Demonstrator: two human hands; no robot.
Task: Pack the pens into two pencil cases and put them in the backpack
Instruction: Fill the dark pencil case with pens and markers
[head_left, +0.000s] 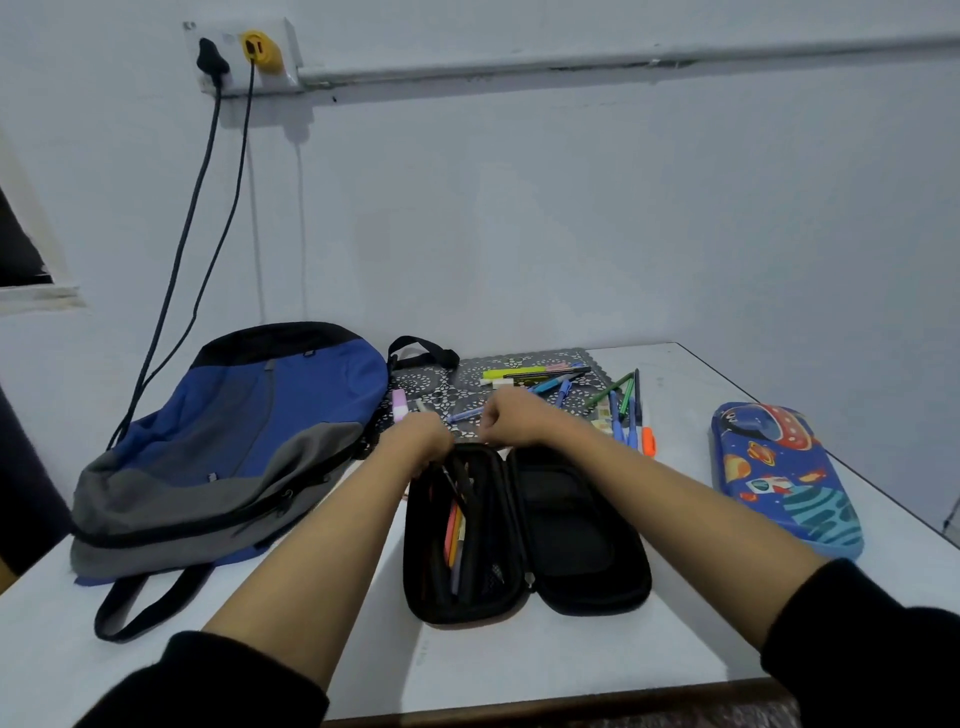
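While both bare forearms reach out over the white table (519, 665), the wall socket (241, 57) up at the far left carries two plugs, and their dark cables drop behind the backpack (228, 441). That blue, grey and black bag lies flat on the left side of the table, one strap trailing toward the near edge. Just right of it the left hand (421, 441) bends down over the far end of the black pencil case (524, 530), fingers curled onto the tops of the packed pens (457, 530); whether it truly grips them I cannot tell. The case lies opened flat at the centre, pens in its left half only. At the far edge of the case, the right hand (511, 415) is bunched into a loose fist close beside the other hand, and what it pinches, if anything, is hidden. Beyond the hands, loose pens (535, 372) lie scattered on a patterned mat (519, 364), with more spilling off its right edge. Well apart, at the far right, a space-print pencil case (784, 478) lies closed.
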